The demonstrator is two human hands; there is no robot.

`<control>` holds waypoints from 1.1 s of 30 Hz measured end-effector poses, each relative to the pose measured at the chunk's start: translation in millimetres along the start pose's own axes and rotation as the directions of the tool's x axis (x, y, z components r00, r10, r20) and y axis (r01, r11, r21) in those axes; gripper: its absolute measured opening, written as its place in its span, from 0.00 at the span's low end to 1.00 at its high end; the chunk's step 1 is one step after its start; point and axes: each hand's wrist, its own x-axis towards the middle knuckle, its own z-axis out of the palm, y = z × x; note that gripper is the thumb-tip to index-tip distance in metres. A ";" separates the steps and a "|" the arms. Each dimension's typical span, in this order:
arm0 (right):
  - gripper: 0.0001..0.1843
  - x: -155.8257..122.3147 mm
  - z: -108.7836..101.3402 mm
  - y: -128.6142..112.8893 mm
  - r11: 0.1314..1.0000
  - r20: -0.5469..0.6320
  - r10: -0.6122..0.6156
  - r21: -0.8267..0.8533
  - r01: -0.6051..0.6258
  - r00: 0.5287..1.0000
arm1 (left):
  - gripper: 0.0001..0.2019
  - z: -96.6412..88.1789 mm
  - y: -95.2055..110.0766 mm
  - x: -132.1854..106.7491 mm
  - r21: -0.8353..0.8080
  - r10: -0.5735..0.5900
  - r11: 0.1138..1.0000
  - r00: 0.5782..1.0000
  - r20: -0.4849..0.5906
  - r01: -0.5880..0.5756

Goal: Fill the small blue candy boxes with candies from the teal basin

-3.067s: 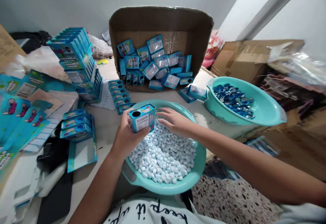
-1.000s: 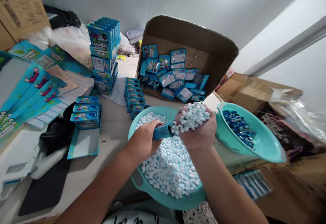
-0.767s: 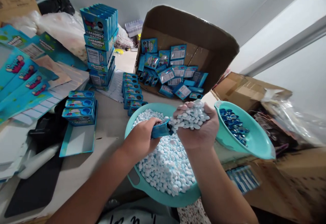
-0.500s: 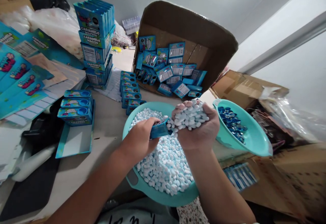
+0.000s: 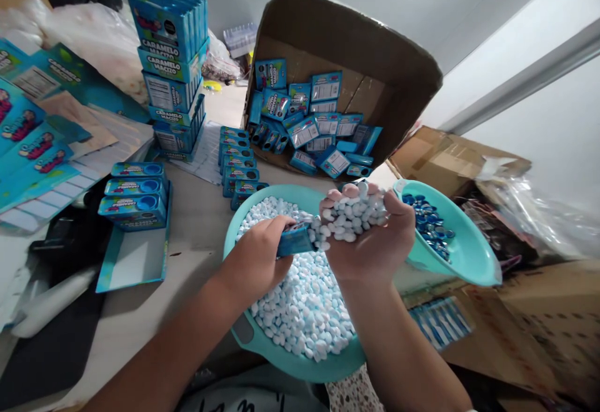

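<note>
My left hand point(image 5: 255, 252) is closed around a small blue candy box point(image 5: 295, 242), which lies tilted with its mouth facing right. Cupped beside that mouth, my right hand point(image 5: 370, 256) carries a heap of white and pale blue candies point(image 5: 351, 215). Some candies bridge the gap between palm and box opening. Both hands are over a turquoise bowl point(image 5: 244, 331) filled with loose candies point(image 5: 304, 318) of the same kind. How full the box is inside I cannot tell.
A tilted carton point(image 5: 337, 30) behind the bowl holds many blue boxes. Small upright boxes point(image 5: 239, 168) line up before it. At right, another turquoise bowl point(image 5: 469, 252) contains blue round pieces. Left stand a tall box stack point(image 5: 173, 80) and an open display tray point(image 5: 135, 262).
My right hand has shifted slightly right and tilted toward the box. Its heap looks somewhat lower, with more candies at the box mouth. The left hand keeps its grip.
</note>
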 end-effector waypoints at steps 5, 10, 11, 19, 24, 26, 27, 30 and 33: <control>0.09 -2.5 0.7 0.6 0.998 0.028 -0.031 -0.050 0.032 0.999 | 0.19 -1.9 2.3 -0.1 -0.001 -0.020 1.000 1.000 0.016 0.020; 0.07 -6.5 10.7 2.5 0.994 -0.006 -0.081 -0.078 0.081 0.997 | 0.21 -2.1 2.9 0.3 -0.001 -0.022 1.000 1.000 0.000 0.022; 0.07 -7.4 12.5 2.8 0.993 -0.010 -0.090 -0.083 0.089 0.996 | 0.21 -1.9 3.0 0.3 0.001 -0.023 1.000 1.000 -0.002 0.023; 0.08 -9.9 15.0 5.5 0.973 0.043 -0.130 -0.186 0.136 0.991 | 0.19 -2.0 6.2 -0.5 0.021 -0.071 0.997 0.997 0.006 0.070; 0.08 -9.9 14.3 9.5 0.951 0.103 -0.163 -0.249 0.184 0.981 | 0.18 -2.1 10.3 1.5 0.046 -0.147 0.988 0.989 0.008 0.147; 0.09 -10.4 13.8 10.6 0.945 0.136 -0.166 -0.260 0.197 0.977 | 0.19 -2.3 10.9 2.3 0.033 -0.143 0.989 0.990 0.007 0.142; 0.09 -10.7 13.2 10.5 0.942 0.154 -0.163 -0.268 0.200 0.975 | 0.18 -2.5 10.9 2.4 0.029 -0.138 0.990 0.990 0.007 0.138; 0.10 -10.4 8.4 6.7 0.902 0.210 -0.178 -0.356 0.245 0.961 | 0.17 -2.8 9.2 1.6 0.035 -0.139 0.990 0.990 0.006 0.138; 0.08 -6.4 -1.6 -3.3 0.702 0.295 -0.255 -0.598 0.387 0.921 | 0.17 -2.7 6.4 -0.1 0.038 -0.155 0.987 0.988 0.004 0.154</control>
